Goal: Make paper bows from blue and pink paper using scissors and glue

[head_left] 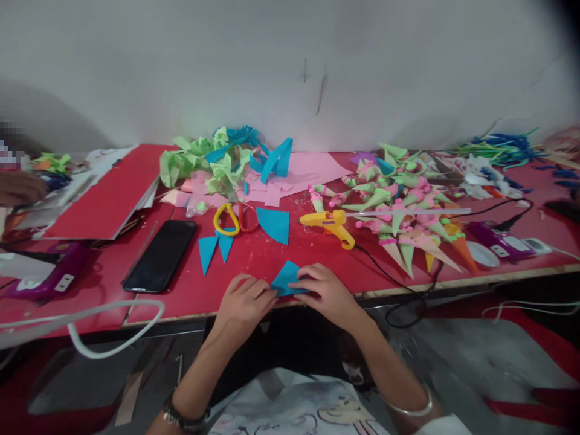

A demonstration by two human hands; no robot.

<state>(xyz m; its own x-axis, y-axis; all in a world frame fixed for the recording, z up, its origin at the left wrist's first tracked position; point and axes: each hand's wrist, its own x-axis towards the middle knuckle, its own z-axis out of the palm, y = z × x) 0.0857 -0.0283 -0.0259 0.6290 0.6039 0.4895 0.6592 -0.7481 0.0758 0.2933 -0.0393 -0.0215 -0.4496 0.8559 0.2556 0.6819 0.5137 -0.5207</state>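
A small blue paper piece (284,279) lies at the table's front edge between both hands. My left hand (247,302) has its fingers closed at the paper's left corner. My right hand (327,295) pinches the right side, its fingertips over the paper. Beyond it lies a blue quarter-circle paper (276,223). To the left are scissors with one yellow and one red handle loop (226,220), their blades hidden under or beside small blue paper triangles (208,252). A yellow glue gun (333,225) with a long clear glue stick in its back rests to the right.
Paper cones with pink trim (408,199) are heaped at the right. Green paper scraps (199,160) pile up against the wall. A black phone (161,257) and a red board (99,193) lie left. Purple power strips (501,241) and cords sit at both sides.
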